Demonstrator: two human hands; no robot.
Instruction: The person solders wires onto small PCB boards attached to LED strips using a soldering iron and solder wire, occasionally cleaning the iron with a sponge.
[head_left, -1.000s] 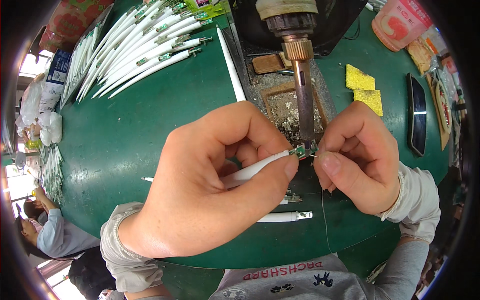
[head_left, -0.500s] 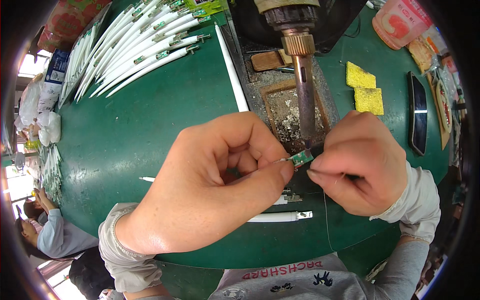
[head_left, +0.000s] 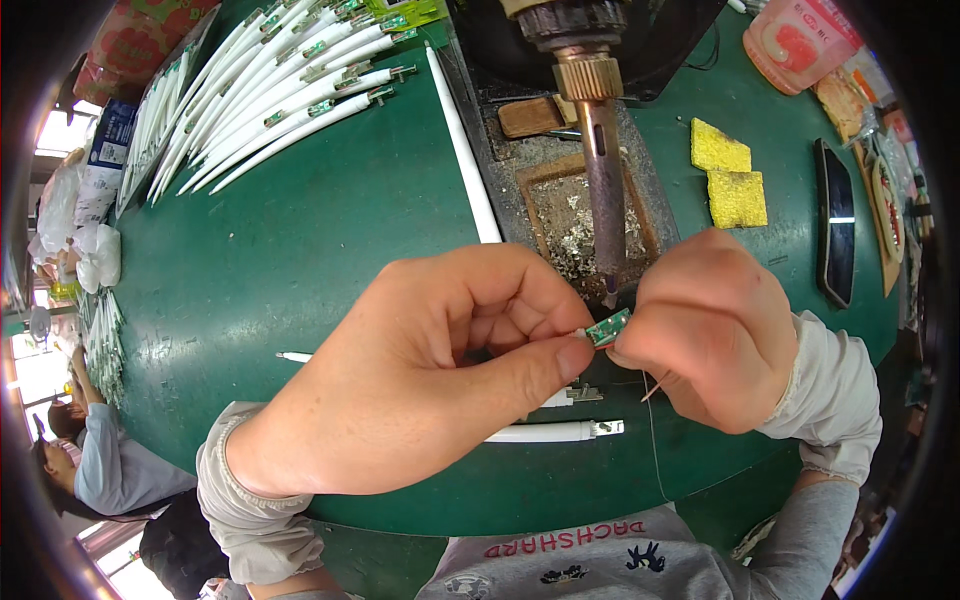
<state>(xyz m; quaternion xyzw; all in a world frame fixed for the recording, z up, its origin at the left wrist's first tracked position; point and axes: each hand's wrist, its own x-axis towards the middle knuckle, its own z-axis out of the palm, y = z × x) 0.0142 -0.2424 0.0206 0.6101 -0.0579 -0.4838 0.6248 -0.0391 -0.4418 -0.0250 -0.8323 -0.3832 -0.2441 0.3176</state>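
My left hand (head_left: 430,370) pinches a small green circuit board (head_left: 608,328) between thumb and forefinger. My right hand (head_left: 715,340) is closed at the board's other end, its fingertips pressed together. A thin wire (head_left: 652,387) pokes out below those fingers; its other end is hidden in them. Just above the board hangs the dark tip of a soldering iron (head_left: 604,190), pointing down, with a small gap between them. Beneath my left hand lie white pen-like sticks, one (head_left: 555,432) with a metal end.
Many white tapered sticks (head_left: 290,125) with green boards lie at the far left. Another white stick (head_left: 462,150) rests along the iron's solder-flecked tray (head_left: 655,215). Yellow sponges (head_left: 737,199), a phone (head_left: 835,225) and a pink cup (head_left: 800,45) are on the right. A person (head_left: 120,460) sits at left.
Both hands have come slightly nearer to me, bringing the circuit board down away from the iron's tip. The right hand has turned, and the thin wire now shows below its fingers.
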